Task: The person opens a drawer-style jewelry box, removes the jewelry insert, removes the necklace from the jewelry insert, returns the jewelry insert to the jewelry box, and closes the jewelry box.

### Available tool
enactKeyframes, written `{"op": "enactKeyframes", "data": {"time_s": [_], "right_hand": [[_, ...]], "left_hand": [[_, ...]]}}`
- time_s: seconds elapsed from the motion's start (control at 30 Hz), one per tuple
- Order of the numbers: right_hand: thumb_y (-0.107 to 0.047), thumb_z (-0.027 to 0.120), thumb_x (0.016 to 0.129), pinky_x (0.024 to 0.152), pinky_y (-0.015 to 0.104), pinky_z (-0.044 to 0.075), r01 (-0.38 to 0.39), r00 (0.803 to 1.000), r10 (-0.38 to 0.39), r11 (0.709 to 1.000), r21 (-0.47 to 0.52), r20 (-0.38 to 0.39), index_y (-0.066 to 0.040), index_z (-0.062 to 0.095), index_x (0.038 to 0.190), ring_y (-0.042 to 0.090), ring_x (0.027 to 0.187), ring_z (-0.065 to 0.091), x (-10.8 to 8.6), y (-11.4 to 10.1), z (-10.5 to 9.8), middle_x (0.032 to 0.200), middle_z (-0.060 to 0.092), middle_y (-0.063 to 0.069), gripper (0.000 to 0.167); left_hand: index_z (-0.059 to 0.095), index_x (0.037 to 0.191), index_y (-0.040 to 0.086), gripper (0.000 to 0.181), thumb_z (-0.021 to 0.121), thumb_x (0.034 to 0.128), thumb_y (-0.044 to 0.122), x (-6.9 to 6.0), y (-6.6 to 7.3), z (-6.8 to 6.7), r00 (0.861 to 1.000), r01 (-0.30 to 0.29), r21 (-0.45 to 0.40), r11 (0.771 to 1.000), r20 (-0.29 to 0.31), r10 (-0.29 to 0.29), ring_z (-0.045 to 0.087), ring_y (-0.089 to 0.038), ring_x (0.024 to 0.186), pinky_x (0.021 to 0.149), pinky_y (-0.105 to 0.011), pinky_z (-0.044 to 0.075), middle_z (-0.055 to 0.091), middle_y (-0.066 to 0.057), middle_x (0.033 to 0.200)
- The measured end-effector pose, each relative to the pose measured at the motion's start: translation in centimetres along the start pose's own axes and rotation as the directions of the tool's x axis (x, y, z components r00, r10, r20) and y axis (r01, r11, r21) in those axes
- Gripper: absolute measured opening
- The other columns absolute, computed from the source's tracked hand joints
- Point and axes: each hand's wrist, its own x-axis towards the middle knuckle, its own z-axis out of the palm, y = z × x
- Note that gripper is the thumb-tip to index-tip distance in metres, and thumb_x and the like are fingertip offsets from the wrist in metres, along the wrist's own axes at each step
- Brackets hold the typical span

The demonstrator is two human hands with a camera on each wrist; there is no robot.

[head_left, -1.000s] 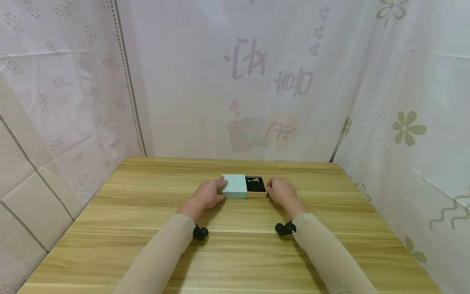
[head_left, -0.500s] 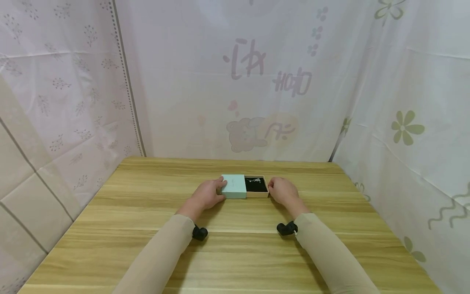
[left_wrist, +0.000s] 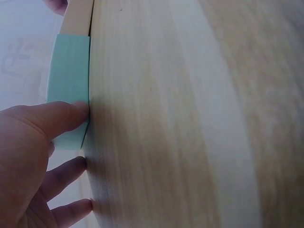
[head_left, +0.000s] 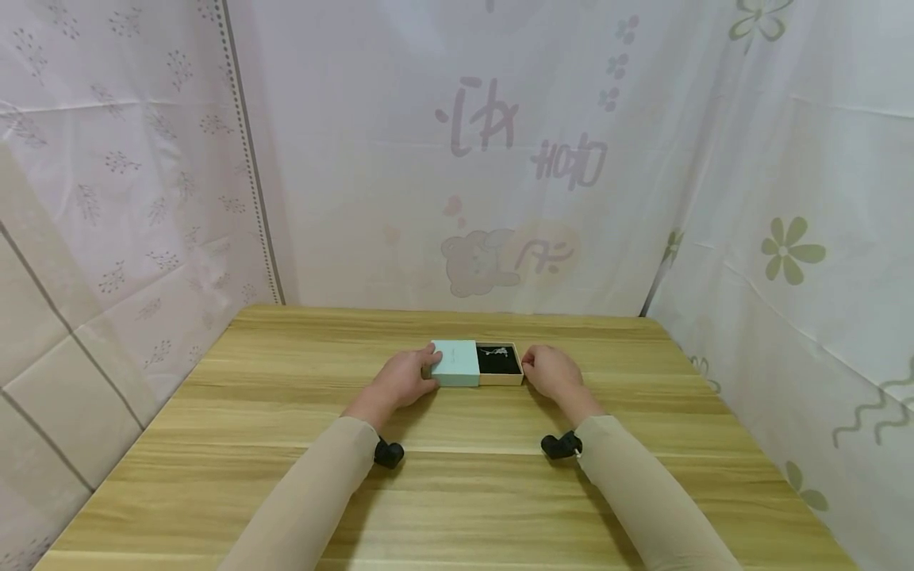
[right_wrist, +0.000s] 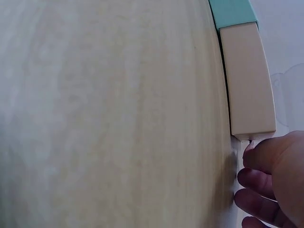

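A mint-green jewelry box sleeve (head_left: 455, 363) lies flat on the table, with its peach drawer (head_left: 501, 380) slid partway out to the right. Inside the drawer, a silver chain-like piece of jewelry (head_left: 494, 351) rests on a black pad (head_left: 498, 363). My left hand (head_left: 403, 377) grips the sleeve's left end, its thumb (left_wrist: 71, 116) on the near side. At the drawer's right end, my right hand (head_left: 553, 371) pinches a small pinkish ribbon tab (right_wrist: 250, 144) between thumb and curled forefinger. The far side of the box is hidden in both wrist views.
The wooden table (head_left: 457, 492) reaches to a pale printed curtain (head_left: 357, 198) at the back. Similar curtains hang at the left and right. A black camera mount (head_left: 389, 454) sits on the left wrist, another mount (head_left: 561, 446) on the right.
My right hand has shifted slightly to the right, and the drawer has come a little further out of the sleeve. The left hand has kept its grip on the sleeve.
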Motion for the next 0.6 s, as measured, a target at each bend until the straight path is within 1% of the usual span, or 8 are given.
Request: {"op": "enactKeyframes", "data": {"time_s": [0.13, 0.2, 0.33, 0.43, 0.5, 0.6], "right_hand": [[-0.023, 0.061, 0.11, 0.094, 0.055, 0.062, -0.014, 1.0, 0.014, 1.0, 0.013, -0.007, -0.009, 0.076, 0.122, 0.034, 0.11, 0.074, 0.1, 0.2, -0.1, 0.122, 0.078, 0.014, 0.024], [-0.024, 0.058, 0.111, 0.093, 0.055, 0.062, -0.018, 1.0, 0.018, 1.0, 0.013, -0.014, -0.009, 0.076, 0.123, 0.034, 0.109, 0.074, 0.2, 0.2, -0.2, 0.122, 0.078, 0.013, 0.026], [-0.024, 0.052, 0.112, 0.09, 0.053, 0.062, -0.01, 0.999, 0.011, 1.0, 0.024, -0.044, -0.01, 0.076, 0.126, 0.031, 0.104, 0.074, 0.4, 0.0, -0.6, 0.122, 0.078, 0.013, 0.031], [-0.026, 0.05, 0.113, 0.084, 0.051, 0.062, 0.0, 0.998, 0.003, 0.999, 0.046, -0.067, -0.01, 0.074, 0.132, 0.03, 0.098, 0.074, 0.4, -0.4, -0.8, 0.124, 0.078, 0.012, 0.034], [-0.027, 0.051, 0.113, 0.082, 0.05, 0.062, 0.01, 0.997, -0.005, 0.998, 0.062, -0.08, -0.01, 0.072, 0.135, 0.029, 0.096, 0.074, 0.5, -0.7, -0.9, 0.124, 0.079, 0.012, 0.035], [-0.029, 0.055, 0.114, 0.082, 0.05, 0.062, 0.027, 0.996, -0.02, 0.996, 0.082, -0.087, -0.01, 0.071, 0.138, 0.029, 0.095, 0.075, 0.5, -1.1, -0.9, 0.119, 0.08, 0.011, 0.034]], "left_hand": [[0.053, 0.164, 0.017, 0.066, 0.08, 0.1035, 0.023, 0.0, 0.0, 0.0, 1.0, 0.003, -0.001, 1.0, -0.001, -0.003, 0.049, -0.036, 0.157, 0.127, -0.048, 0.046, 0.041, -0.006, 0.176], [0.053, 0.164, 0.017, 0.066, 0.079, 0.1036, 0.023, 0.0, 0.1, -0.1, 1.0, 0.005, 0.0, 1.0, 0.001, -0.005, 0.049, -0.036, 0.157, 0.127, -0.048, 0.046, 0.041, -0.006, 0.176], [0.053, 0.164, 0.017, 0.066, 0.08, 0.1035, 0.023, 0.0, 0.1, -0.1, 1.0, 0.006, -0.002, 1.0, 0.003, -0.006, 0.049, -0.036, 0.157, 0.128, -0.048, 0.045, 0.041, -0.006, 0.176], [0.054, 0.163, 0.016, 0.066, 0.08, 0.103, 0.023, 0.0, 0.2, -0.2, 1.0, 0.0, -0.004, 1.0, 0.0, 0.0, 0.049, -0.037, 0.157, 0.128, -0.049, 0.045, 0.042, -0.007, 0.175], [0.054, 0.163, 0.016, 0.066, 0.08, 0.1028, 0.023, 0.0, 0.2, -0.2, 1.0, -0.004, -0.005, 1.0, -0.003, 0.004, 0.049, -0.038, 0.157, 0.128, -0.049, 0.045, 0.043, -0.008, 0.175], [0.054, 0.163, 0.016, 0.066, 0.08, 0.1028, 0.023, 0.0, 0.2, -0.1, 1.0, -0.006, -0.005, 1.0, -0.006, 0.006, 0.049, -0.038, 0.157, 0.128, -0.049, 0.044, 0.043, -0.008, 0.174]]}}
